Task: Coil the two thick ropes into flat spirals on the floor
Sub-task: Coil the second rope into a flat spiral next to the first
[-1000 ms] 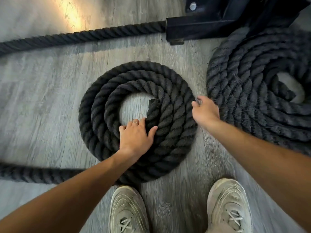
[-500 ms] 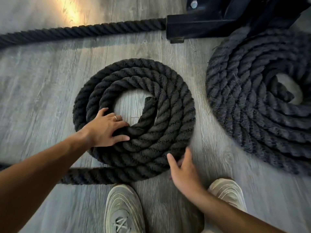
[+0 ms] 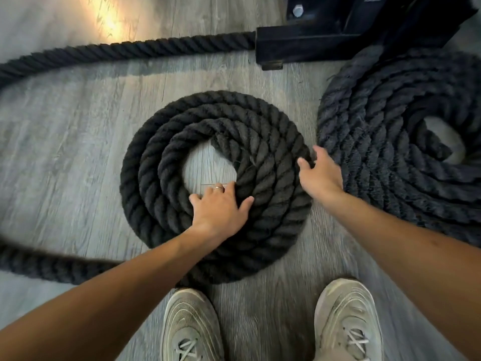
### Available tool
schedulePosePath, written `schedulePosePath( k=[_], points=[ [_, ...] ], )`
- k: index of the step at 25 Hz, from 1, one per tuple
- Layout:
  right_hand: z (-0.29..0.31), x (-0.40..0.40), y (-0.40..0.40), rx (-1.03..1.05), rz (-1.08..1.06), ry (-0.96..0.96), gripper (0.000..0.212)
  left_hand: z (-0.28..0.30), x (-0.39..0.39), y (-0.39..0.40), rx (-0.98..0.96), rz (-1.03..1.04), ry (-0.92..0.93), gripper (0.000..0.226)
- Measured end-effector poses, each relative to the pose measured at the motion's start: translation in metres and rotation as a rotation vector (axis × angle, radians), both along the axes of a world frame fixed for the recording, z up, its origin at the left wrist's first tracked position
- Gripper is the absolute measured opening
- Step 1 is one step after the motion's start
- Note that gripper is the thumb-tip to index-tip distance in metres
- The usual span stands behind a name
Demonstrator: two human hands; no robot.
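A thick black rope lies in a flat spiral (image 3: 145, 183) of about three turns on the grey floor in front of me. My left hand (image 3: 221, 207) lies palm down on its near inner turns, thumb splayed and fingertips bent over the edge of the centre hole. My right hand (image 3: 321, 175) grips the outer turn at the spiral's right edge. The rope's loose tail (image 3: 39, 267) leaves the near side and runs off left. A second, wider rope spiral (image 3: 377, 178) lies at the right, almost touching the first.
A black metal frame foot (image 3: 325, 35) with a bolt stands at the back right. A straight stretch of rope (image 3: 130, 48) runs from it to the left. My two pale shoes (image 3: 192, 327) (image 3: 348, 321) stand just short of the spiral.
My left hand moved from the spiral's left side to its near inner turns. My right hand went from the near edge up to the right edge. The inner rope end shifted farther away.
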State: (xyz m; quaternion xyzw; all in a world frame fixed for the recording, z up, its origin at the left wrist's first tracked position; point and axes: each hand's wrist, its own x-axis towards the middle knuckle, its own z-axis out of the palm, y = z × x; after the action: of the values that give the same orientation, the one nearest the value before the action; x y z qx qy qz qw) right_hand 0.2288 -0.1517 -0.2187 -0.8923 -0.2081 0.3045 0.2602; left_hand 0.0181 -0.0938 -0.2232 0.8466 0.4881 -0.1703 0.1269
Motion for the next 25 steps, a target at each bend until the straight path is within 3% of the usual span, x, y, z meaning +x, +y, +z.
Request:
schedulePosePath(
  k=[4, 9, 14, 16, 19, 22, 25],
  points=[
    [-0.009, -0.038, -0.022, 0.07, -0.026, -0.047, 0.064, 0.008, -0.032, 0.042, -0.027, -0.209, -0.187, 0.072],
    [-0.006, -0.128, -0.11, 0.018, -0.053, 0.169, 0.083, 0.012, -0.096, 0.113, 0.077, -0.695, -0.014, 0.079],
    [-0.007, -0.159, -0.116, -0.019, -0.063, 0.385, 0.083, 0.0, -0.103, 0.121, 0.167, -0.801, 0.036, 0.073],
    [-0.007, -0.154, -0.106, -0.036, -0.104, 0.393, 0.079, -0.006, -0.101, 0.108, 0.206, -0.726, -0.016, 0.075],
    [-0.004, -0.126, -0.089, 0.003, -0.123, 0.288, 0.071, -0.006, -0.092, 0.079, 0.184, -0.442, -0.085, 0.079],
    [-0.01, -0.057, -0.055, 0.041, -0.125, 0.125, 0.061, -0.007, -0.055, 0.034, 0.162, -0.115, -0.064, 0.079],
    [-0.007, -0.003, -0.025, -0.005, -0.067, 0.075, 0.055, -0.01, -0.019, 0.003, 0.125, 0.031, -0.02, 0.076]
  ],
)
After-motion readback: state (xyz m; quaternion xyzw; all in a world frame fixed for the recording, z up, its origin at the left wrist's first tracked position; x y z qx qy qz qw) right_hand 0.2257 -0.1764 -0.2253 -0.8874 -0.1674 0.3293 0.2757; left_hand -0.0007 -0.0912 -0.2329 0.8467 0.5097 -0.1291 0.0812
